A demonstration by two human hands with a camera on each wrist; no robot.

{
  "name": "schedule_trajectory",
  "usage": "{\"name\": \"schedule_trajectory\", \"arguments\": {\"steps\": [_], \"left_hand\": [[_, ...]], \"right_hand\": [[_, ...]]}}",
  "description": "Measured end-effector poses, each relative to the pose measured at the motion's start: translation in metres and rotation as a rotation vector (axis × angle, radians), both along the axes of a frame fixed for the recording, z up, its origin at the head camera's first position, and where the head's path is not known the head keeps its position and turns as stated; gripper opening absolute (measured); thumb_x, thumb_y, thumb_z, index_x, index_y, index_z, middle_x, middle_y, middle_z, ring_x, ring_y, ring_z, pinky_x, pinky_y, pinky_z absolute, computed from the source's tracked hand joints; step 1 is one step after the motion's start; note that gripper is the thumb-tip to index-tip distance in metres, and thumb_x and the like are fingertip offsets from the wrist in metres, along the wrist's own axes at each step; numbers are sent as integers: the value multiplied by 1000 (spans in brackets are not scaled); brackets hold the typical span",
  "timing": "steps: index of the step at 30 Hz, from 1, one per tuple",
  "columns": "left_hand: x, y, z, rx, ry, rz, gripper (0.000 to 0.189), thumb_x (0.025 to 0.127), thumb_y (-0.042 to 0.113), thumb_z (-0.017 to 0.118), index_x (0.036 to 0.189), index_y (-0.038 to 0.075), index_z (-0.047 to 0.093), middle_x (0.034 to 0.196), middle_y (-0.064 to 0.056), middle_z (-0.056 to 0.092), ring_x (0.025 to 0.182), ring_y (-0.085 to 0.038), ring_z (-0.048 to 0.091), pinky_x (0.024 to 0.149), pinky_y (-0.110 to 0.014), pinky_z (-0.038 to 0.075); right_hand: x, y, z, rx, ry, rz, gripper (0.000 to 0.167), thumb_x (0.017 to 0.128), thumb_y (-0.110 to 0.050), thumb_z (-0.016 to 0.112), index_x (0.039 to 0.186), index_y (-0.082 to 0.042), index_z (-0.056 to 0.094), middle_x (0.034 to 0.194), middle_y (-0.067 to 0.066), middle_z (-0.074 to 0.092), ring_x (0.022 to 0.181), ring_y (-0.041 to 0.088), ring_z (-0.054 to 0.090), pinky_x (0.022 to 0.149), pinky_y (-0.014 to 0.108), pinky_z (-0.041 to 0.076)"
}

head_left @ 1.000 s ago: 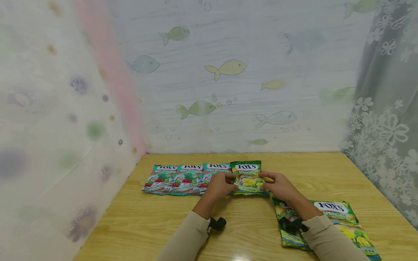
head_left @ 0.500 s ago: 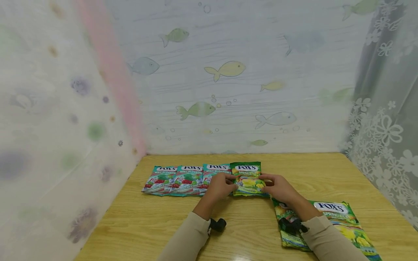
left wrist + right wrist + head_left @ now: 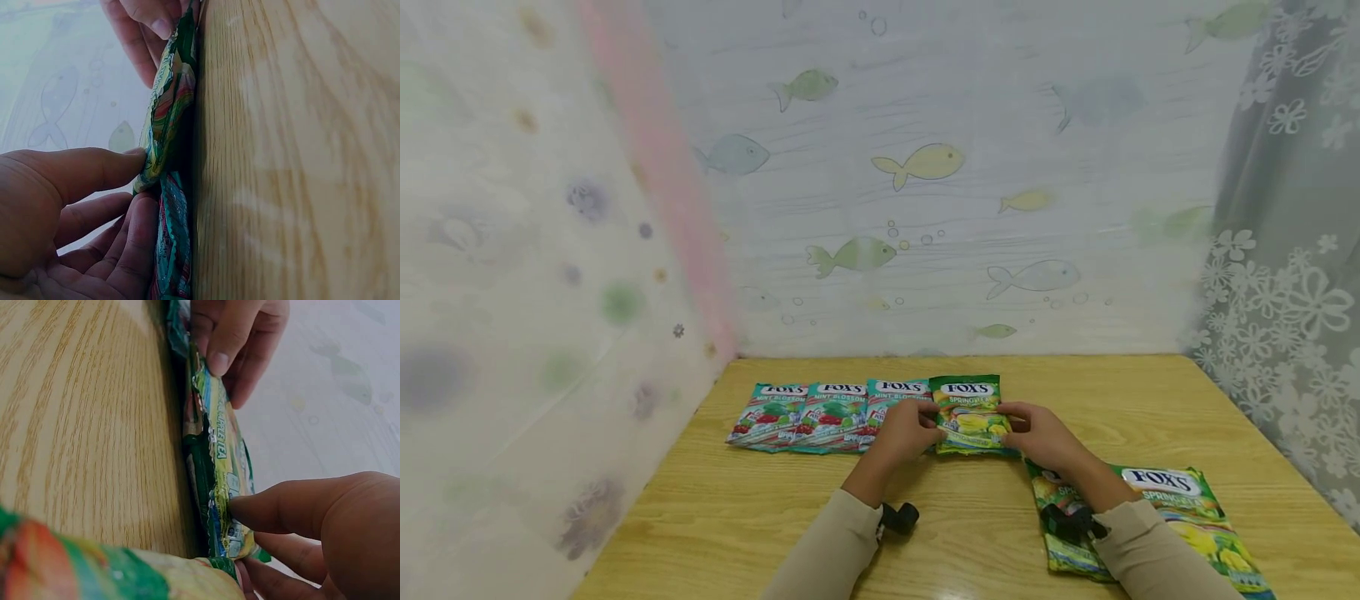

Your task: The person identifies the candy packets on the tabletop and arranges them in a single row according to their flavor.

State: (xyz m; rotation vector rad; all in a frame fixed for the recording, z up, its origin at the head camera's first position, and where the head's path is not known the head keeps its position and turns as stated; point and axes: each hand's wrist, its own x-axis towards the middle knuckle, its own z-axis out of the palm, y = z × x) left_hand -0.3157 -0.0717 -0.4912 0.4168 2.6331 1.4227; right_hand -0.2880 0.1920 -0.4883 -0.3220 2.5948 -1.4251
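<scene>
A green and yellow Fox's candy bag [image 3: 968, 417] lies at the right end of a row on the table. My left hand [image 3: 904, 429] pinches its left edge, thumb on the front and fingers behind, as the left wrist view shows. The right hand [image 3: 1043, 432] pinches the opposite edge, its thumb pressing the printed face in the right wrist view. Just left of this bag, partly under my left hand, is a teal Mint Blossom candy bag [image 3: 895, 400]. The green bag's left edge overlaps it.
Two more teal bags, a middle one [image 3: 831, 417] and a leftmost one [image 3: 767, 417], continue the row. Two green bags, one large at the right [image 3: 1195, 517] and one beneath my right wrist [image 3: 1067, 558], lie nearer on the wooden table [image 3: 737, 533]. A fish-patterned curtain [image 3: 925, 250] hangs behind.
Both hands keep their hold on the green bag's edges, and the bag stays in about the same place. The whole head view has shifted slightly downward.
</scene>
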Motion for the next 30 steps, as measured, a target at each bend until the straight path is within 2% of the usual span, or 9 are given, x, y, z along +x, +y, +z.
{"name": "schedule_trajectory", "arguments": {"steps": [7, 14, 30], "left_hand": [[-1, -1, 0, -12, 6, -14, 46, 94, 18, 79, 137, 7, 67, 109, -3, 71, 95, -15, 66, 72, -32, 58], [0, 1, 0, -17, 1, 6, 46, 92, 16, 80, 135, 7, 68, 106, -2, 71, 92, -14, 66, 71, -31, 57], [-2, -1, -1, -12, -1, -4, 45, 92, 17, 80, 135, 7, 69, 106, -2, 71, 93, -14, 66, 72, -32, 58]], "right_hand": [[0, 0, -2, -11, 13, 4, 56, 102, -11, 63, 155, -1, 44, 159, 30, 39, 145, 52, 39, 106, 55, 51], [0, 0, -3, -38, 25, 24, 59, 102, -9, 63, 154, 3, 41, 158, 32, 38, 144, 53, 41, 104, 53, 53], [0, -2, 1, -3, 7, 11, 59, 101, -13, 66, 154, 1, 44, 158, 31, 40, 145, 52, 39, 107, 56, 51]]}}
